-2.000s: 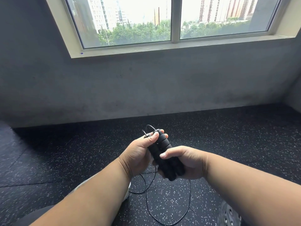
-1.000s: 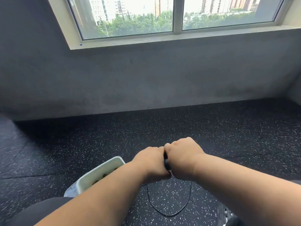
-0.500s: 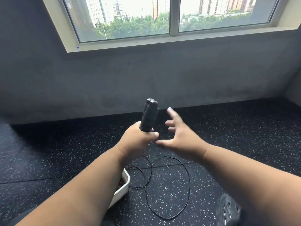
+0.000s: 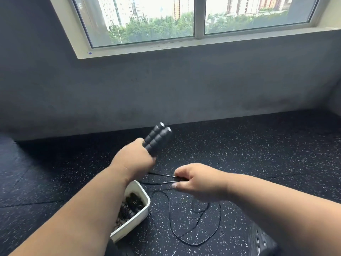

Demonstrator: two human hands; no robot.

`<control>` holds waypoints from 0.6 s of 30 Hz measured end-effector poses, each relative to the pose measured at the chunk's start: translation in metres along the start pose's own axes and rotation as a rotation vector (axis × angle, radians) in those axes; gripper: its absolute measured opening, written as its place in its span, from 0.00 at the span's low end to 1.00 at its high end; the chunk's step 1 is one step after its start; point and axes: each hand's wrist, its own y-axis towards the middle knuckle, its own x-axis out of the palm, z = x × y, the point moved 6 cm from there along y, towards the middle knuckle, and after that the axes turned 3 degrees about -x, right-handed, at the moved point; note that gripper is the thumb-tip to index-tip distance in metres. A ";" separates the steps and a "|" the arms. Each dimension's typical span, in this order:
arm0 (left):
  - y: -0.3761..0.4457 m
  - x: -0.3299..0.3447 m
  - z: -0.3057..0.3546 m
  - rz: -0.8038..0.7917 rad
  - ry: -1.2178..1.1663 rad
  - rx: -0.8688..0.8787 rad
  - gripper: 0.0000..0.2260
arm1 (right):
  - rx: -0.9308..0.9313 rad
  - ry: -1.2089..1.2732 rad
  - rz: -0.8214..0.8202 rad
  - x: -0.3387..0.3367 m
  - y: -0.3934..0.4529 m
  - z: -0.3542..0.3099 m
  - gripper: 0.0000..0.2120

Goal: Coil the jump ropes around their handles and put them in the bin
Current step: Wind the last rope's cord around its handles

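Black handles [image 4: 156, 140] upright in left hand [image 4: 133, 161], right hand [image 4: 199, 181] pinching rope [image 4: 160, 179]

Right hand [image 4: 200, 180], spread open beside the handles [image 4: 157, 140] half a second ago, has dropped lower and now pinches the two cord strands [image 4: 162, 179] running from the left hand [image 4: 134, 161]. Handles now tilt up and right instead of near upright. More of the white bin [image 4: 142, 213] shows under the left forearm.

black handles [image 4: 157, 140] paired, rope [image 4: 195, 228] uncoiled — bin [image 4: 142, 217] part-filled
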 end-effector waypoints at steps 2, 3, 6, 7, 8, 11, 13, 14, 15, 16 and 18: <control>-0.006 0.017 -0.002 -0.110 0.303 0.093 0.10 | -0.069 -0.112 0.066 -0.018 -0.004 -0.014 0.13; -0.012 0.028 0.002 -0.181 0.361 0.155 0.10 | -0.104 -0.192 0.087 -0.026 -0.005 -0.021 0.12; -0.030 0.053 0.025 -0.304 0.335 0.309 0.09 | -0.131 -0.347 0.127 -0.041 -0.003 -0.020 0.12; -0.034 0.055 0.031 -0.295 0.310 0.338 0.09 | -0.111 -0.322 0.123 -0.045 -0.003 -0.014 0.12; -0.036 0.053 0.035 -0.281 0.283 0.350 0.10 | -0.094 -0.260 0.106 -0.049 -0.003 -0.008 0.13; -0.030 0.036 0.026 -0.247 0.192 0.277 0.14 | -0.061 -0.067 0.024 -0.057 -0.007 0.009 0.10; -0.023 0.020 0.013 -0.240 0.132 0.214 0.14 | -0.051 0.006 -0.019 -0.061 -0.010 0.017 0.10; -0.020 0.014 0.007 -0.243 0.111 0.193 0.14 | -0.049 0.035 -0.031 -0.063 -0.011 0.021 0.10; -0.020 0.011 0.004 -0.247 0.102 0.191 0.13 | -0.049 0.068 -0.029 -0.064 -0.011 0.024 0.11; -0.021 0.010 0.005 -0.250 0.109 0.206 0.13 | -0.046 0.092 -0.020 -0.065 -0.010 0.026 0.11; -0.028 0.015 0.014 -0.255 0.182 0.268 0.12 | -0.056 0.108 0.009 -0.069 -0.009 0.027 0.13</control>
